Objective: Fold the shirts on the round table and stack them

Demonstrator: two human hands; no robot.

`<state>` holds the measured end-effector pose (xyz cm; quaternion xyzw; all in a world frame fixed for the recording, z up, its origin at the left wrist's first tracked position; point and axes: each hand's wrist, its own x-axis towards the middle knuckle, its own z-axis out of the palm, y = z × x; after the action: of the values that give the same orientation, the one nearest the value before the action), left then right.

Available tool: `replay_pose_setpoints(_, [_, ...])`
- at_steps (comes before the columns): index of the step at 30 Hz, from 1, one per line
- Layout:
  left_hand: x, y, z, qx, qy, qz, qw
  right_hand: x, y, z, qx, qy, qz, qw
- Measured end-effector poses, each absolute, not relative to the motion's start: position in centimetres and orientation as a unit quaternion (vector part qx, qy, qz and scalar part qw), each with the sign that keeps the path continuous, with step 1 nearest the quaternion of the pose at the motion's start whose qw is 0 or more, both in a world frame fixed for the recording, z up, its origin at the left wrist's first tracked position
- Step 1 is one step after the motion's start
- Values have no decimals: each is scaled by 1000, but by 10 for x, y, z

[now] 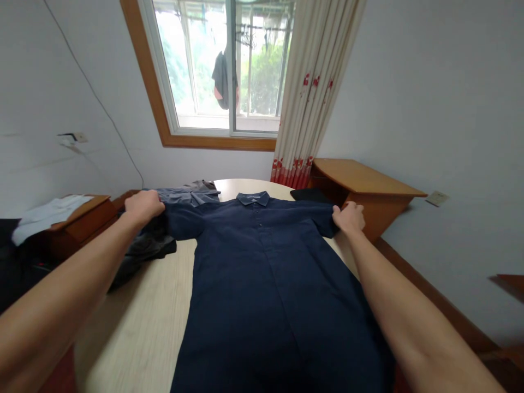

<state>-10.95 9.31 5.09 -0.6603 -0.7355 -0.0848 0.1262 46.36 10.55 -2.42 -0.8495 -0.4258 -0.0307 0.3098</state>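
A dark navy short-sleeved shirt (262, 284) lies spread front side up, its collar toward the window and its hem running out of view at the bottom. My left hand (144, 207) is closed on the end of the sleeve at the left. At the right, my right hand (350, 216) pinches the opposite sleeve's end. Both sleeves are stretched out sideways between my hands. Beneath the shirt is a pale wood-grain table (151, 311). Dark crumpled clothes (149, 245) lie beside my left hand, and a grey-blue garment (186, 195) rests behind the left sleeve.
A wooden cabinet (364, 177) stands against the wall at the right, with a flat black item (309, 195) near it. White cloth or paper (55, 213) lies on wooden furniture at the left. A curtain (311, 93) hangs beside the window (204, 65).
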Motion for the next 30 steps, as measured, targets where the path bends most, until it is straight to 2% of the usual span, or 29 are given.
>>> replay_pose_setpoints(2, [-74,75,41,-662,-721,-84,187,437,102,-24,-791,-516,-92,315])
replay_pose_setpoints(3, [-49,64,32,-700,-688,-80,175,422,100,-25,-749,-573,-108,315])
replay_pose_setpoints(6, [24,27,-7,-794,-600,-65,66,381,88,-34,-601,-736,-96,296])
replay_pose_setpoints(9, [63,-4,-45,-820,-569,-62,-8,366,70,-52,-514,-816,-62,258])
replay_pose_setpoints(14, [43,-18,-67,-829,-557,-33,-43,380,35,-70,-546,-822,-17,162])
replay_pose_setpoints(18, [14,-22,-63,-840,-539,-18,-59,378,6,-61,-586,-808,-1,60])
replay_pose_setpoints(22, [2,-21,-48,-847,-527,18,-69,361,-7,-45,-601,-799,-1,-2])
replay_pose_setpoints(24, [5,-10,-36,-851,-521,28,-64,348,0,-38,-609,-794,-7,-4])
replay_pose_setpoints(30, [44,77,-27,-835,-547,-52,-21,307,76,-39,-642,-762,13,82])
